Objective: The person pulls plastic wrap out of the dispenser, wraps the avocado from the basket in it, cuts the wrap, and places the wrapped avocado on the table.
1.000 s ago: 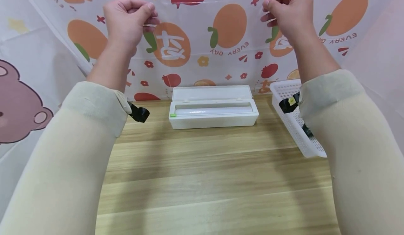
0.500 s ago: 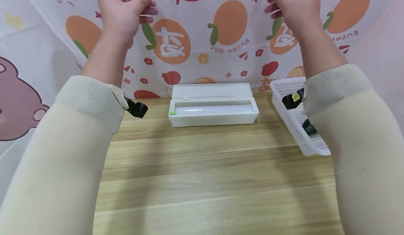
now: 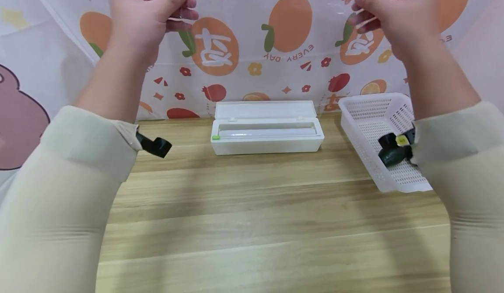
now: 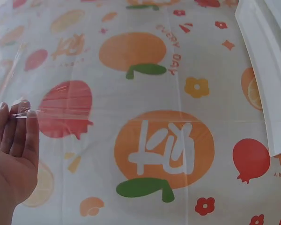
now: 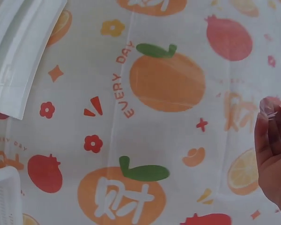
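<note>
A clear sheet of plastic wrap (image 4: pixel 61 114) is held up in the air between both hands, its edge showing as a shiny crease in the left wrist view. My left hand (image 3: pixel 145 17) pinches one end between thumb and fingers at the upper left of the head view. At the upper right, my right hand (image 3: pixel 401 19) pinches the other end; a crumpled bit of wrap (image 5: pixel 268 110) shows at its fingertips. Below and between the hands stands a white wrap dispenser (image 3: pixel 267 145), lid up, with a roll (image 3: pixel 267 132) inside and a green slider (image 3: pixel 215 137) at its left.
A white perforated basket (image 3: pixel 364 153) stands right of the dispenser, holding a dark rounded thing (image 3: pixel 393 156) partly behind the right wrist camera. Behind the wooden table (image 3: pixel 267 223) hangs a fruit-printed sheet (image 3: pixel 244 78).
My hands have spread farther apart, the right one moving well to the right and the left one slightly left. Both have risen a little in the view. More of the basket shows.
</note>
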Demonstrator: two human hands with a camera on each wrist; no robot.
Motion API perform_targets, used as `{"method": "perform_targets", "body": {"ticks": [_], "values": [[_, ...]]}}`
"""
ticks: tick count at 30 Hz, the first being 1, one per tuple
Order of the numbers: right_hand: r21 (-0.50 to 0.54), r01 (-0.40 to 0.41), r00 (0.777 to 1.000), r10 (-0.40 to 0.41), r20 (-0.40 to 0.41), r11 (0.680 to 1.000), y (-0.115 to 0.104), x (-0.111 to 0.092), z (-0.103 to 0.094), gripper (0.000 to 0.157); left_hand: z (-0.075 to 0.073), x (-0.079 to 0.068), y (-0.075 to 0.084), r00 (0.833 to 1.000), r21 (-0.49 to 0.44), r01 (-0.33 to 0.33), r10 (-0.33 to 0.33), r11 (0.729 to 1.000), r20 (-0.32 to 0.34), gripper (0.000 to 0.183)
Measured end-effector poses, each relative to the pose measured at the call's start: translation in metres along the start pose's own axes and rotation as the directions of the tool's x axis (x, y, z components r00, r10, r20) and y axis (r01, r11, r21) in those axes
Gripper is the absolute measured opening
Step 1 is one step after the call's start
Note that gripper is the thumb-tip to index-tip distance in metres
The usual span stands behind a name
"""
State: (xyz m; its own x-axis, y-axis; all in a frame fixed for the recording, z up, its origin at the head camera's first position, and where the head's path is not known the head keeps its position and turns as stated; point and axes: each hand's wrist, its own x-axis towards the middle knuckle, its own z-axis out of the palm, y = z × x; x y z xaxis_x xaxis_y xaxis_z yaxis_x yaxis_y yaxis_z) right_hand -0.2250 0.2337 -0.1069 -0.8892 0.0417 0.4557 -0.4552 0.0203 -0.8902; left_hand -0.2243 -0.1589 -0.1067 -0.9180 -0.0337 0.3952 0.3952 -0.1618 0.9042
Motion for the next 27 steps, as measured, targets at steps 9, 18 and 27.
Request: {"method": "perform_targets", "body": {"ticks": [9,18,27], "values": [[0.095,0.119,0.975,-0.135,0.176,0.988,0.001,-0.056,-0.017,0.026,-0.009,-0.044,-0.011,0.988,-0.199,0.023,0.008,0.98,0.153,0.029],[0.099,0.041,0.858,-0.086,0.506,0.994,0.046,-0.125,-0.041,0.018,-0.011,-0.116,-0.049,0.912,-0.213,0.155,-0.057,0.965,0.405,0.015],[-0.26,-0.122,0.656,0.275,0.703,0.958,0.102,-0.199,-0.035,0.012,-0.013,-0.187,-0.098,0.715,0.1,0.406,-0.384,0.908,0.584,0.012]]}}
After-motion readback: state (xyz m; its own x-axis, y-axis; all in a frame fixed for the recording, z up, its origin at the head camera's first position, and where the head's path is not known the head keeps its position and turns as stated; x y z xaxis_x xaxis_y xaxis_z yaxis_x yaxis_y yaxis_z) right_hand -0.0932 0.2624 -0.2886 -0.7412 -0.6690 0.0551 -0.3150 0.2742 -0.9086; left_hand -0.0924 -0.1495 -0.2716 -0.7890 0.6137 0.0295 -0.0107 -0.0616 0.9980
